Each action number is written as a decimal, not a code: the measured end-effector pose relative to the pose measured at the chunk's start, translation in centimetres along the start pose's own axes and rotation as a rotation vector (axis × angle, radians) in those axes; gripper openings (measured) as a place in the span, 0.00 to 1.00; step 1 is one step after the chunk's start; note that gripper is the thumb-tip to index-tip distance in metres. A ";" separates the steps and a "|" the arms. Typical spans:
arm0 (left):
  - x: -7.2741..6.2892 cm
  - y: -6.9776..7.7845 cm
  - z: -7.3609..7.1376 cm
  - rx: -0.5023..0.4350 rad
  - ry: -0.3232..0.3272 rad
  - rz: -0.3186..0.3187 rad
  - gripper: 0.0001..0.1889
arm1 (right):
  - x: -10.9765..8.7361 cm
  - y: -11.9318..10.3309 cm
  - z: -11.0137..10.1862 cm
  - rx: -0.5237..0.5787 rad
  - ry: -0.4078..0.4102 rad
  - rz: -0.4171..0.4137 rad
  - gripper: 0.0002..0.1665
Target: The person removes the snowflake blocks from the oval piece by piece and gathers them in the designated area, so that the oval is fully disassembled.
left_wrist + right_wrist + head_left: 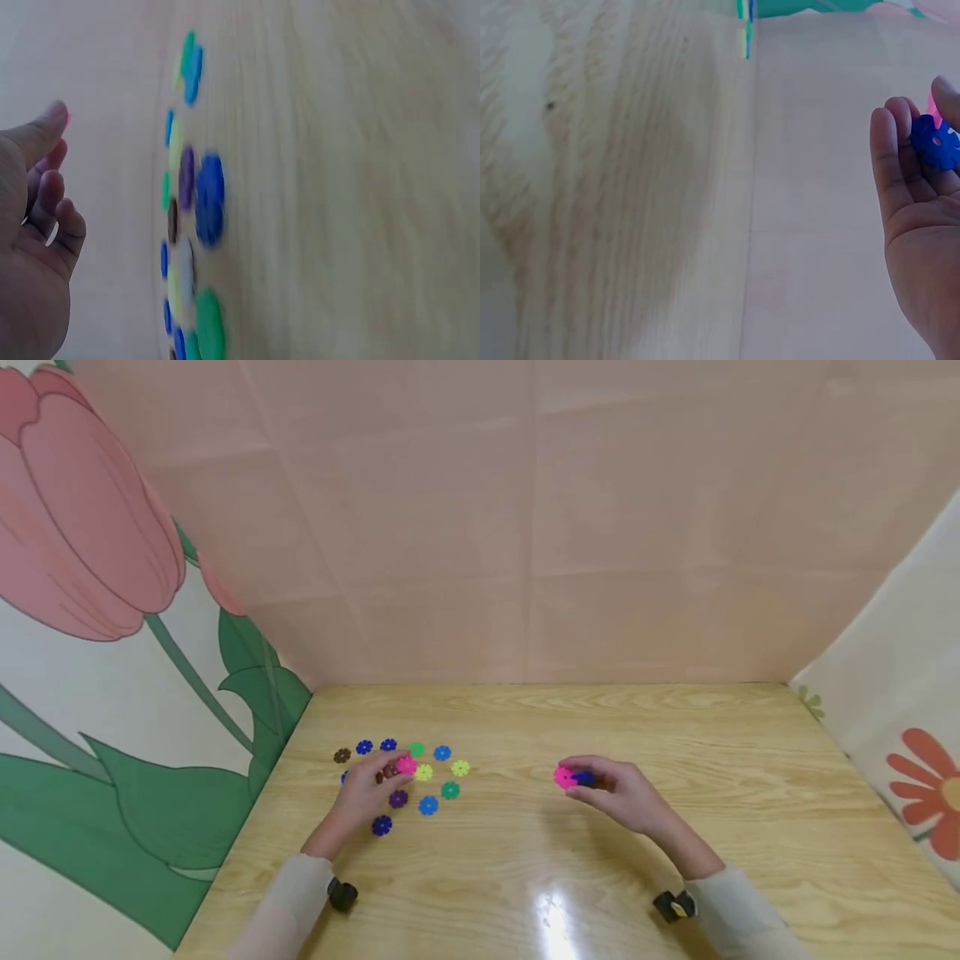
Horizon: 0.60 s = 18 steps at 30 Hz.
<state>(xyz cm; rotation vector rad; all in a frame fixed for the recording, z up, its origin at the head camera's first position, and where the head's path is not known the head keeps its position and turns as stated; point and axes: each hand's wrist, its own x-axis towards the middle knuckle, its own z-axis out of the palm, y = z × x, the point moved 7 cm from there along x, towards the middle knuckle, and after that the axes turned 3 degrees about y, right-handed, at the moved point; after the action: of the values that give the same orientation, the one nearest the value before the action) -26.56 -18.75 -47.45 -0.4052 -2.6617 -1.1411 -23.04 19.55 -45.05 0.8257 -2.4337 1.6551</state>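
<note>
In the head view my left hand [369, 789] pinches a pink notched disc [407, 765] between thumb and fingers, above a scatter of flat discs on the table's left side. Only a sliver of that disc shows past the thumb in the left wrist view. Farther right, my right hand [626, 793] holds another pink notched disc [565, 777] joined to a dark blue disc [583, 777]. The right wrist view shows the blue disc [935, 142] against the fingers, with the pink one set crosswise at its edge by the thumb.
Around the left hand lie several loose discs, among them a yellow disc [461, 767], a teal disc [450, 790], a purple disc [399, 798] and a brown disc [342, 755]. The wooden table [480, 868] ends at a pink cloth backdrop [525, 527].
</note>
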 end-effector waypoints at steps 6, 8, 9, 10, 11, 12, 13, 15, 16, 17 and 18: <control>-0.6 -2.4 -2.2 0.020 0.037 -0.088 0.21 | -0.3 0.5 -0.1 -0.025 -0.007 0.056 0.20; -0.9 -3.2 -2.8 0.041 0.042 -0.124 0.21 | -0.3 0.6 -0.2 -0.030 0.001 0.072 0.20; -1.1 -3.6 -3.2 0.055 0.044 -0.141 0.21 | -0.4 0.6 -0.2 -0.031 0.002 0.080 0.21; -1.4 -3.9 -3.5 0.065 0.045 -0.156 0.21 | -0.4 0.6 -0.2 -0.028 -0.001 0.084 0.21; -1.5 -4.3 -3.8 0.074 0.049 -0.164 0.21 | -0.5 0.7 -0.3 -0.028 -0.004 0.086 0.22; -1.7 -4.7 -4.1 0.087 0.051 -0.173 0.21 | -0.5 0.6 -0.3 -0.019 -0.011 0.084 0.22; -1.9 -5.1 -4.3 0.092 0.052 -0.182 0.21 | -0.5 0.6 -0.2 -0.009 -0.018 0.075 0.22; -2.2 -5.8 -4.9 0.103 0.059 -0.196 0.21 | -0.6 0.6 -0.3 0.010 -0.027 0.052 0.22; -2.2 -6.1 -5.2 0.106 0.066 -0.201 0.21 | -0.6 0.5 -0.3 0.020 -0.029 0.034 0.21; -2.3 -6.5 -5.5 0.108 0.073 -0.210 0.21 | -0.6 0.5 -0.4 0.025 -0.029 0.014 0.21; -2.3 -6.8 -5.7 0.104 0.075 -0.223 0.21 | -0.5 0.4 -0.4 0.032 -0.030 -0.006 0.21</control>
<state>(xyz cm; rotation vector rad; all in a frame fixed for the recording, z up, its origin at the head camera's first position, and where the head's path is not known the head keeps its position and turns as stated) -26.17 -27.84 -48.88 -0.0462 -2.7371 -1.0456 -22.85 20.24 -45.37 0.8680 -2.4277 1.6966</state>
